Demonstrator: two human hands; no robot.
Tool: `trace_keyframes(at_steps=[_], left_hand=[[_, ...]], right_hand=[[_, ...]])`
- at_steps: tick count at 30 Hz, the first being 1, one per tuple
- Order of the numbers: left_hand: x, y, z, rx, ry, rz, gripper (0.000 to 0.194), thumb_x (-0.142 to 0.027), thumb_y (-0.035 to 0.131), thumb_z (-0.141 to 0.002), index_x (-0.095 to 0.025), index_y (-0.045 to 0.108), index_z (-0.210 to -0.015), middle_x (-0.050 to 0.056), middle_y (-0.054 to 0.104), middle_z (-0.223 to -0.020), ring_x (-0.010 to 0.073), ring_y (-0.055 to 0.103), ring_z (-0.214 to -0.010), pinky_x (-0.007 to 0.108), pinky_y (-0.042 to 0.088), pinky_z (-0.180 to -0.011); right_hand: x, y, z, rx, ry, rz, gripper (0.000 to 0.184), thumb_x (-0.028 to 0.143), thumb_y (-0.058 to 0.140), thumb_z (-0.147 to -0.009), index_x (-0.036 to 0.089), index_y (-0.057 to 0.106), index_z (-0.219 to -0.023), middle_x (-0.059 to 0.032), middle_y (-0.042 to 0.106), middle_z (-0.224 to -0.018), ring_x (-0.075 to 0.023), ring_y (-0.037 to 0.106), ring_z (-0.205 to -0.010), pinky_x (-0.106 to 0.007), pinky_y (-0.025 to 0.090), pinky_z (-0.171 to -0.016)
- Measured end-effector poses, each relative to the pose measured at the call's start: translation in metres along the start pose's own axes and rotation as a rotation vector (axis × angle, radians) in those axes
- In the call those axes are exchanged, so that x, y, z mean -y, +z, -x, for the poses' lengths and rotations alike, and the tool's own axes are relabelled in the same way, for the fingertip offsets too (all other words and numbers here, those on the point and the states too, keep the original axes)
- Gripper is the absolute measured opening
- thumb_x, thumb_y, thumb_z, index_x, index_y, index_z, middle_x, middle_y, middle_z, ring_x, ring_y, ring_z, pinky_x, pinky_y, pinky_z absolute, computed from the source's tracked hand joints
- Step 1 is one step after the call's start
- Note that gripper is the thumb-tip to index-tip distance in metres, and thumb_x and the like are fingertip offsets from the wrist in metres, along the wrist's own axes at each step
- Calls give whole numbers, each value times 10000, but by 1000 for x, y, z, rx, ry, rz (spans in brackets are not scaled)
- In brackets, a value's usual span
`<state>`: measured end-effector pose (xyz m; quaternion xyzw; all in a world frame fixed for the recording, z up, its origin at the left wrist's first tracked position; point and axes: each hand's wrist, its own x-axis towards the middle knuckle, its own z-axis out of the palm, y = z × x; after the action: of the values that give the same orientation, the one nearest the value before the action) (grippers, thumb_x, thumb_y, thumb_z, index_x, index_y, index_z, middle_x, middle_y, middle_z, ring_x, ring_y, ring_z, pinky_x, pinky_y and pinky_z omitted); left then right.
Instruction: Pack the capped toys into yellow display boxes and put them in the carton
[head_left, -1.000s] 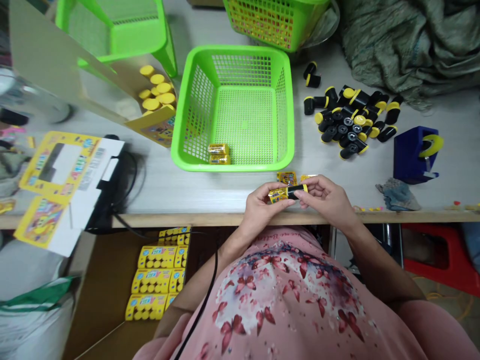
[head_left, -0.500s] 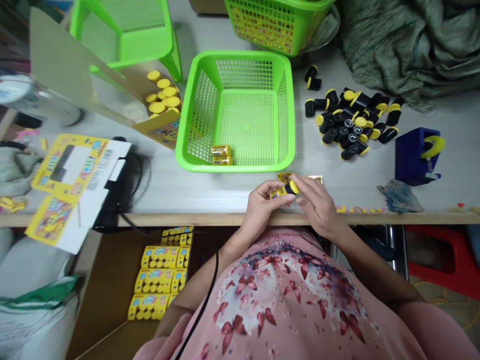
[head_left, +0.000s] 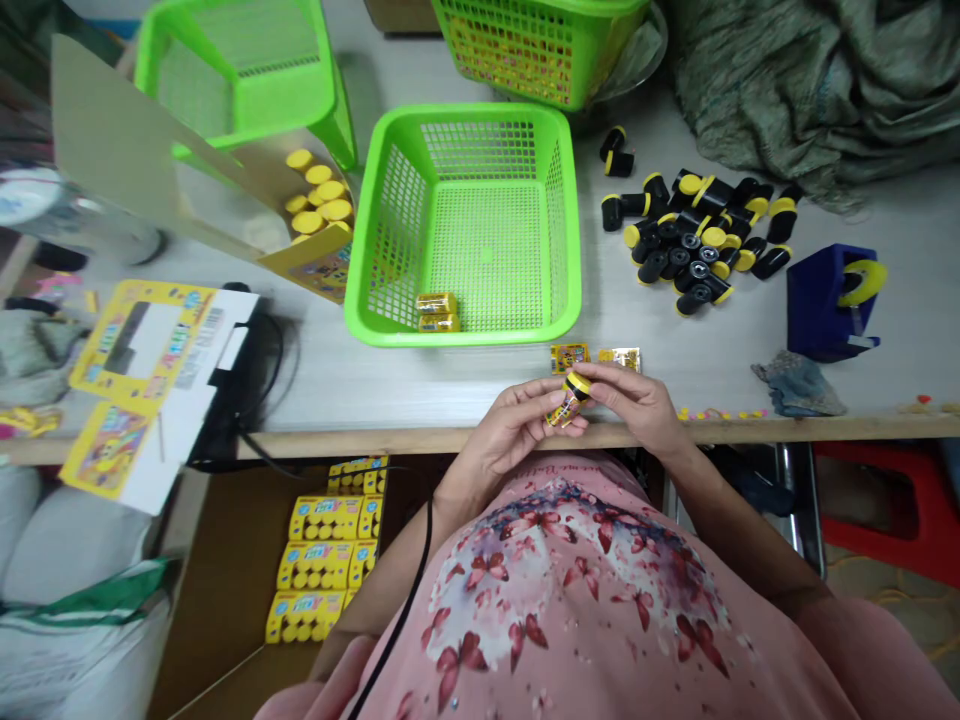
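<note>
Head view: the left hand point(head_left: 510, 425) and right hand point(head_left: 634, 402) grip a black, yellow-capped tube point(head_left: 571, 396), partly sleeved in a printed label point(head_left: 562, 412), just above the counter point(head_left: 480, 440). 2 finished packs point(head_left: 438, 312) lie in the green basket point(head_left: 465, 340); a heap of bare tubes point(head_left: 679, 240) remains beyond.

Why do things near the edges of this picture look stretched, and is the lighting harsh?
In the head view, a wide lens stretches things near the edges, like the yellow card and red stool; the light looks soft, with faint shadows beside the green plastic basket; the hands look sharp.
</note>
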<state>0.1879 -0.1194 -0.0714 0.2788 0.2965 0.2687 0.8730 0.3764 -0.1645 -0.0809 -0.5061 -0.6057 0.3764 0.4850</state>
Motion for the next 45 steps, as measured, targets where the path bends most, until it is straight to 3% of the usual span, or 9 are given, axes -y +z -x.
trace_keyframes(at_steps=[6,10,12,14,18,20,33,39,45], left_hand=[[13,9,-6,-277,348,-249,515,-252,914,-680,-191,626,-1102,5,760,-907,136,712,-824,263,555,-819],[16,11,-12,-329,424,-264,541,-243,903,-684,-210,590,-1124,1,743,-951,143,708,-892,268,548,-852],[14,12,-13,-328,422,-260,559,-235,921,-653,-207,619,-1122,-1,731,-973,140,698,-892,263,550,-857],[13,12,-12,-298,362,-214,544,-266,939,-635,-194,670,-1102,12,735,-1013,140,694,-903,252,557,-850],[10,10,-6,-144,60,-24,451,-483,886,-712,-124,748,-946,95,771,-956,205,735,-852,318,611,-791],[9,8,-4,-104,3,28,437,-479,897,-704,-105,753,-880,104,774,-875,221,749,-800,335,628,-765],[4,9,-2,-154,35,58,318,-335,956,-635,-127,755,-768,26,735,-715,133,699,-640,227,606,-622],[4,10,1,-66,-74,55,387,-428,907,-697,-105,772,-860,112,776,-803,237,762,-782,322,629,-715],[2,18,-2,-252,24,17,329,-271,985,-517,-122,758,-701,22,728,-647,109,659,-561,205,552,-603]], right_hand=[[-1,5,-1,-209,-158,434,218,317,594,-1006,260,787,-1089,-59,815,-995,-223,755,-919,-425,622,-907],[-3,13,3,-170,-233,611,538,413,635,-969,203,545,-1456,-155,700,-1312,-315,665,-1210,-537,558,-1051],[-2,20,6,-130,-308,649,744,387,680,-930,210,358,-1577,-173,592,-1443,-345,562,-1351,-584,500,-1127],[-2,27,8,-153,-355,625,752,261,633,-939,246,280,-1603,-156,588,-1422,-318,566,-1343,-559,524,-1113],[-2,30,8,-189,-346,495,709,185,628,-919,246,335,-1562,-144,629,-1348,-285,620,-1259,-491,587,-1047],[-2,28,7,-139,-358,481,690,196,647,-906,242,374,-1538,-146,624,-1360,-291,614,-1275,-495,580,-1060],[-4,23,13,-110,-399,489,818,114,595,-851,270,266,-1584,-133,622,-1411,-315,604,-1323,-558,548,-1103],[-3,23,15,-108,-348,445,769,158,624,-864,253,298,-1554,-138,649,-1320,-300,652,-1245,-507,602,-1032],[-4,24,14,-134,-477,479,788,150,630,-881,256,278,-1578,-134,672,-1285,-294,670,-1202,-501,616,-1003]])
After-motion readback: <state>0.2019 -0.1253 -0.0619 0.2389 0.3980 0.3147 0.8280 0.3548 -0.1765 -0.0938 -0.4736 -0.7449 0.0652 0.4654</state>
